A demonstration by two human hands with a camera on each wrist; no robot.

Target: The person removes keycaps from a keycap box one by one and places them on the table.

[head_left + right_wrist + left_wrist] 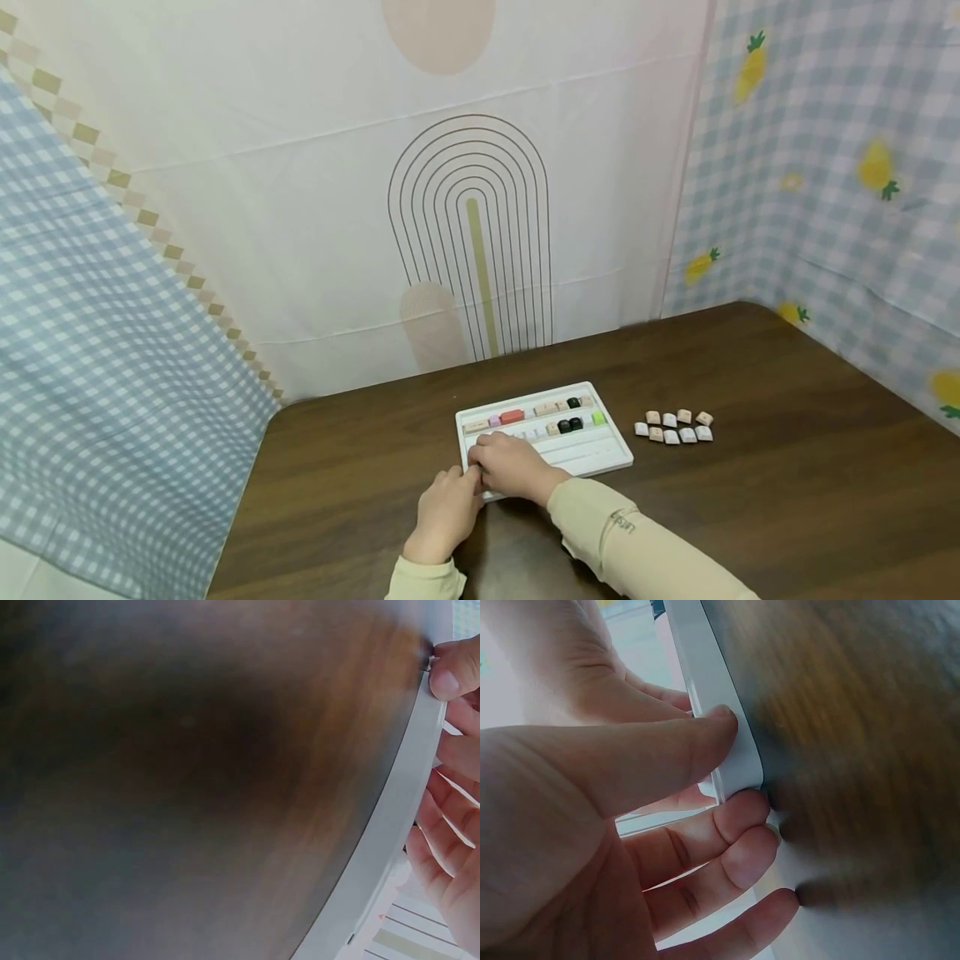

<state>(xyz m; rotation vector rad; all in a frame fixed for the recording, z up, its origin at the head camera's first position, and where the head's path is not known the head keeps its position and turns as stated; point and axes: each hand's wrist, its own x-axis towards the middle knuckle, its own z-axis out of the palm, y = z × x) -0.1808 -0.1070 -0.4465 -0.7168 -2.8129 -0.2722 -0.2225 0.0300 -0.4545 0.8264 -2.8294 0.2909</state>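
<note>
A white tray (pixel 577 454) holds rows of keycaps in white, beige, black, pink, red and green. My left hand (pixel 447 510) holds its front left corner. In the left wrist view, the left thumb (pixel 682 746) presses the tray's edge (pixel 724 697), with fingertips round the corner. My right hand (pixel 513 465) reaches over the tray's left part, fingers bent down near the left thumb. In the right wrist view, the right fingers (pixel 442 832) lie over the tray's edge (pixel 375 855). A small white piece shows by the fingertips; I cannot tell whether they pinch it.
To the right of the tray, several loose white and beige keycaps (pixel 671 435) lie in two rows on the dark wooden table (pixel 787 492). A pale curtain (pixel 322 208) hangs behind, with checked cloths (pixel 112 333) at the sides.
</note>
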